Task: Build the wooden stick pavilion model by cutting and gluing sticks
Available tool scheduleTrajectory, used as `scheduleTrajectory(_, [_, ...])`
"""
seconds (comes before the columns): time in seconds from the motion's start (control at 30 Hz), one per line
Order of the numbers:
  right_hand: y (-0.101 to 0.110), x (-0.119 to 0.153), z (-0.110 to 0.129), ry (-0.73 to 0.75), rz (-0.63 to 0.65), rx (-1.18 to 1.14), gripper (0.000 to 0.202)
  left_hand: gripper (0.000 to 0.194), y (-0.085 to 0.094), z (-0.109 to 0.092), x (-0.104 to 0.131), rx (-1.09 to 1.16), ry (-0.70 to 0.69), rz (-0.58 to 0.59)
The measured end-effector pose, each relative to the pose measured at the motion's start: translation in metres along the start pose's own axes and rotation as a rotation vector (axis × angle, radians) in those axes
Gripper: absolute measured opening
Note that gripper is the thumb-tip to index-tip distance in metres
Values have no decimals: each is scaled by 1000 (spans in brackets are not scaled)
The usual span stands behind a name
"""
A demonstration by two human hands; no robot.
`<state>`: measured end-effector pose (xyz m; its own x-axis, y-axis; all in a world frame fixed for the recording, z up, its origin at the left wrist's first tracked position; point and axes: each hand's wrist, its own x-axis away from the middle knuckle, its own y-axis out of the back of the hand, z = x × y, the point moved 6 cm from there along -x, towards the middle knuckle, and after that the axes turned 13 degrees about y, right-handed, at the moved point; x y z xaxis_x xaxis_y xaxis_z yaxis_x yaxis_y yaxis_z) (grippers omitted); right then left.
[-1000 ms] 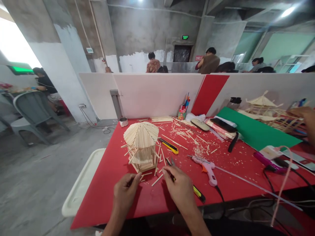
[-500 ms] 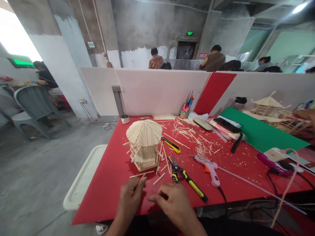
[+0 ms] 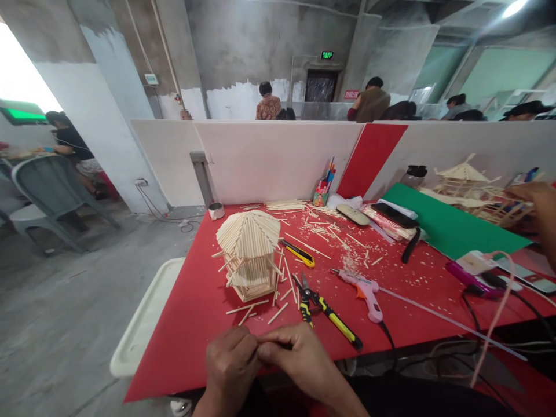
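My left hand (image 3: 232, 356) is closed near the table's front edge, its fingers curled. My right hand (image 3: 297, 350) meets it there, thumb and forefinger pinched against the left fingers. Whatever lies between the fingertips, if anything, is too small or hidden to make out. Just beyond stands a small six-sided pavilion model (image 3: 248, 255) of thin wooden sticks, with a peaked roof. Loose sticks (image 3: 278, 313) lie around its base. Pruning shears (image 3: 330, 315) with black and yellow handles rest right of the model, jaws apart. Behind them is a yellow utility knife (image 3: 299, 253).
A pink glue gun (image 3: 362, 292) with a long glue stick and a cable lies to the right. Beyond are wood scraps, a pen holder (image 3: 321, 194), a green board (image 3: 452, 223) and a power strip (image 3: 473, 281). At far right, another person's hand (image 3: 536, 205) is by a second stick model (image 3: 473, 185).
My hands, apart before, have come together, with the left drawn back a little toward me. A short stick by the left fingertips now shows lying on the table. Another person's hand has appeared at far right.
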<state>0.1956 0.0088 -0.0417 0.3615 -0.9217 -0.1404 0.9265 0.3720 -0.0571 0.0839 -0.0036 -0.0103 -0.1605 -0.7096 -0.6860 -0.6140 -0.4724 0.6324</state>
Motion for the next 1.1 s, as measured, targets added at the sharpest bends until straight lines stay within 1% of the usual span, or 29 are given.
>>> scheduleTrajectory(0.07, [6, 1, -2, -37, -8, -26, 39, 38, -3, -3, 0, 24, -6, 49])
scheduleTrajectory(0.13, [16, 2, -2, -42, -73, 27, 46, 30, -5, -4, 0, 94, 22, 93])
scheduleTrajectory(0.17, [22, 3, -1, -24, -119, 89, 47, 25, -4, -3, 0, 141, 53, 81])
scheduleTrajectory(0.23, [32, 5, 1, 19, -209, 240, 48, 16, 1, 2, -3, 230, 140, 7])
scheduleTrajectory(0.3, [37, 7, -1, 37, -252, 369, 50, 21, 6, 8, -6, 294, 220, -64])
scheduleTrajectory(0.37, [37, 8, -4, 50, -258, 476, 54, 27, 7, 10, -9, 338, 234, -66])
scheduleTrajectory(0.4, [38, 9, -5, 60, -268, 522, 56, 26, 7, 8, -10, 355, 223, -56])
scheduleTrajectory(0.47, [39, 10, -1, 106, -315, 588, 56, 19, 7, 5, -11, 373, 213, -54])
scheduleTrajectory(0.5, [40, 11, 3, 151, -336, 598, 53, 14, 7, 4, -11, 376, 218, -56])
scheduleTrajectory(0.57, [39, 12, 14, 262, -337, 577, 39, 7, 7, 2, -12, 375, 243, -48])
scheduleTrajectory(0.63, [35, 11, 23, 333, -280, 527, 27, 5, 6, 1, -13, 366, 256, -31])
scheduleTrajectory(0.73, [29, 9, 25, 299, -218, 465, 25, 11, 6, 0, -12, 314, 232, -6])
scheduleTrajectory(0.8, [25, 7, 25, 291, -199, 466, 19, 16, 5, 0, -10, 248, 187, 0])
scheduleTrajectory(0.83, [23, 6, 25, 300, -192, 484, 18, 17, 5, 0, -9, 213, 164, 2])
scheduleTrajectory(0.9, [20, 6, 27, 347, -187, 571, 26, 19, 4, 1, -7, 164, 135, 4])
scheduleTrajectory(0.97, [18, 6, 29, 401, -202, 686, 28, 22, 3, 2, -7, 159, 147, 17])
scheduleTrajectory(1.03, [20, 7, 27, 418, -245, 756, 30, 23, 3, 3, -9, 180, 171, 28])
scheduleTrajectory(1.1, [27, 9, 23, 393, -330, 764, 35, 19, 3, 4, -10, 208, 177, 30])
